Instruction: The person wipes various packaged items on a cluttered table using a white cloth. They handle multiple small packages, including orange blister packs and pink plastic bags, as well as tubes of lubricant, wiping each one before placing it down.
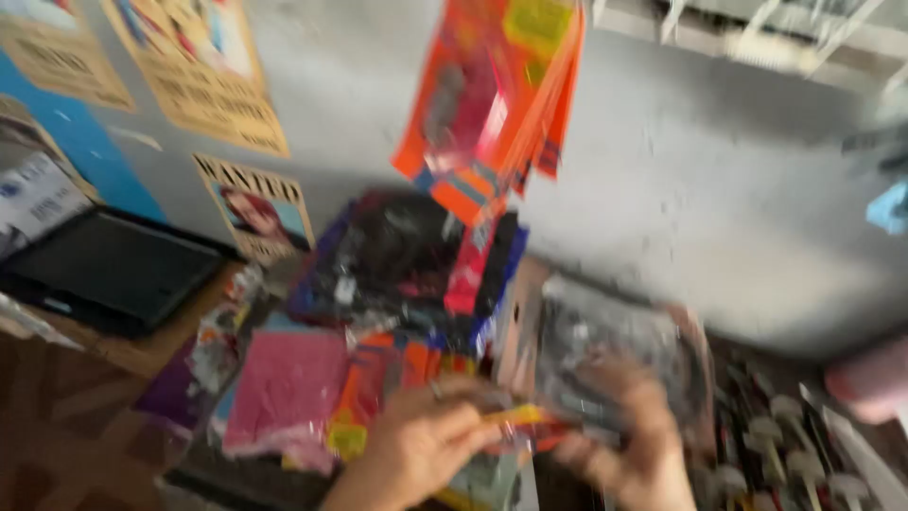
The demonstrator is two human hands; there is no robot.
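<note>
The left hand (421, 445) pinches a thin yellow-orange strip (515, 416) lying roughly level, its long axis running left to right toward the right hand (629, 445). That hand curls its fingers around a clear plastic packet (615, 345) of dark, blurred items. Beyond them, a cardboard box (515, 326) holds pink, orange and black packets (397, 255). More orange packets (492, 104) hang on the wall.

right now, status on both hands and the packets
Left hand pinching a yellow-orange packet. Right hand gripping a clear grey packet. Heap of packets close behind; frame blurred.
</note>
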